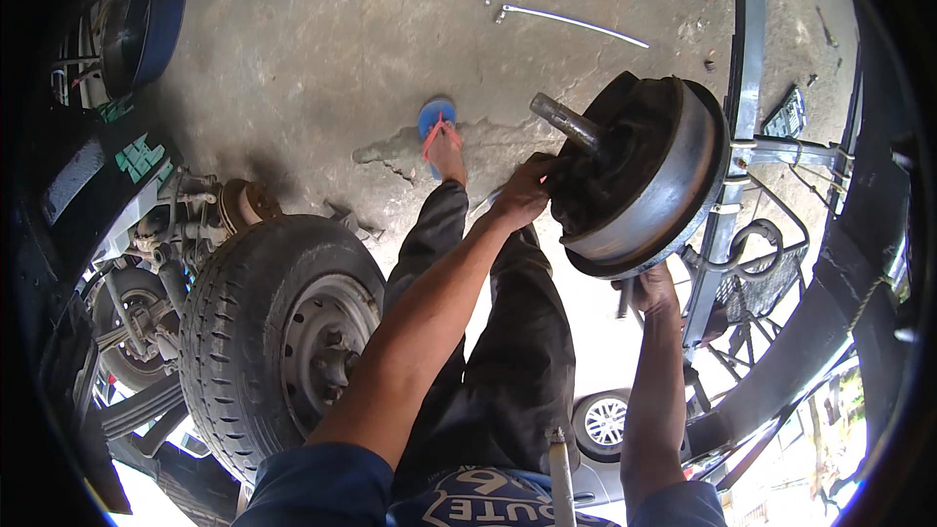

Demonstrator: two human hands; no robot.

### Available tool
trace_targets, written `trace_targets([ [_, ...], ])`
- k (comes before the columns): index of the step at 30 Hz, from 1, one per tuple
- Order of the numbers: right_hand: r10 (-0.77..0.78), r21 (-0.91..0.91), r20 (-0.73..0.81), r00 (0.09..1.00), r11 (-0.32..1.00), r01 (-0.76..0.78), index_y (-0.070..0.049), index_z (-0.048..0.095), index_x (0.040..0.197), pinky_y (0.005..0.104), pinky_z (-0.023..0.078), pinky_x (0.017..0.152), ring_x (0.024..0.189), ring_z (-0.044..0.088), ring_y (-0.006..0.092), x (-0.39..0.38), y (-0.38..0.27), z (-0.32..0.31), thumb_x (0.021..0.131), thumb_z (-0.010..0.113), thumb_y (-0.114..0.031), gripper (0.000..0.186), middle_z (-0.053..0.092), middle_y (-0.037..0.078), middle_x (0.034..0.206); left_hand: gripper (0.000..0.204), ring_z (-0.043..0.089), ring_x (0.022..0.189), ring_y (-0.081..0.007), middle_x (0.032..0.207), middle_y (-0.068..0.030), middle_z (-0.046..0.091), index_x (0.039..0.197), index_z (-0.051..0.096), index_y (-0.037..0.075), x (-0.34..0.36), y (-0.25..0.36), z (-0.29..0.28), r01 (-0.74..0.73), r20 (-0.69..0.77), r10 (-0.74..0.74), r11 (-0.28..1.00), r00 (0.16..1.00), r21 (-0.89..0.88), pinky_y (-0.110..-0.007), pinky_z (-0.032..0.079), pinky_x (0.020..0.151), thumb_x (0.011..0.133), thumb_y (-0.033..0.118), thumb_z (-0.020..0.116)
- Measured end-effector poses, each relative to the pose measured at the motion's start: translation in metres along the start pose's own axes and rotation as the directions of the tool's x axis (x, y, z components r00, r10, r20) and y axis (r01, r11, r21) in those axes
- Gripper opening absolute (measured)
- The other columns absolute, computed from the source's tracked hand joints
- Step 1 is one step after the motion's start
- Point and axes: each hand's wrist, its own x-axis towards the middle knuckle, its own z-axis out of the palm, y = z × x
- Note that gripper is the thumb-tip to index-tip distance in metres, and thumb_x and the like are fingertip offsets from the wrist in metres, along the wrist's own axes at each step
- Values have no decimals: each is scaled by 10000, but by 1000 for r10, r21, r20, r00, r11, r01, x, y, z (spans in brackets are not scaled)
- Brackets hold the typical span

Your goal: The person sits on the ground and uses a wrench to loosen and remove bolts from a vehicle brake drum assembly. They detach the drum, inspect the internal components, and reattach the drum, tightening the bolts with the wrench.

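Observation:
A heavy, dark brake drum (639, 181) with a bright worn metal band hangs tilted in front of me at right of centre. A thick round stub shaft (568, 122) sticks out of its dark inner side. My left hand (524, 195) is closed on the drum's near left edge, its fingertips partly hidden behind the dark metal. Below the drum, my right hand (652, 290) is wrapped round a short metal piece (626, 299) at the underside. Whether that piece belongs to the drum I cannot tell.
At left a mounted tyre (239, 342) stands beside a rusty axle hub (249, 205). A metal frame post (727, 215) rises right behind the drum. A wrench with a long handle (576, 24) lies on the concrete floor, and a dark drum-shaped container (146, 24) stands far left.

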Motion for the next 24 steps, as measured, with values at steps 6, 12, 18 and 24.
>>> trace_targets([
  [6, -618, -919, 32, 785, 292, 267, -40, 482, 1446, 444, 417, 1133, 1350, 493, 290, 59, 56, -9, 932, 709, -330, 632, 516, 188, 1458, 362, 563, 1212, -223, 1273, -117, 567, 1350, 624, 83, 3, -6, -2, -36, 31, 37, 998, 999, -48, -315, 446, 1020, 996, 157, 637],
  [12, -88, -282, 72, 994, 954, 105, -45, 511, 1425, 447, 375, 1154, 1365, 471, 298, 2, 2, -6, 916, 729, -296, 608, 520, 182, 1456, 418, 594, 1116, -308, 1170, -153, 619, 1285, 660, 87, 2, -8, 0, -167, -47, 166, 986, 985, -3, -363, 474, 966, 877, 2, 631],
  [18, -552, -949, -3, 834, 265, 172, -51, 540, 1404, 449, 332, 1174, 1380, 449, 305, 48, 49, -6, 900, 749, -262, 585, 524, 175, 1455, 487, 594, 1135, -298, 1180, -149, 613, 1286, 656, 69, 5, -5, -1, -139, -35, 139, 990, 990, -17, -363, 468, 989, 824, -76, 606],
  [24, -267, -530, 268, 926, 762, 373, -13, 562, 1352, 400, 462, 1105, 1259, 568, 250, 15, 25, -13, 930, 729, -179, 483, 606, 153, 1346, 486, 592, 1139, -295, 1180, -149, 610, 1299, 645, 63, 2, -11, -3, -215, -39, 212, 973, 976, -81, -363, 468, 988, 829, -60, 617],
])
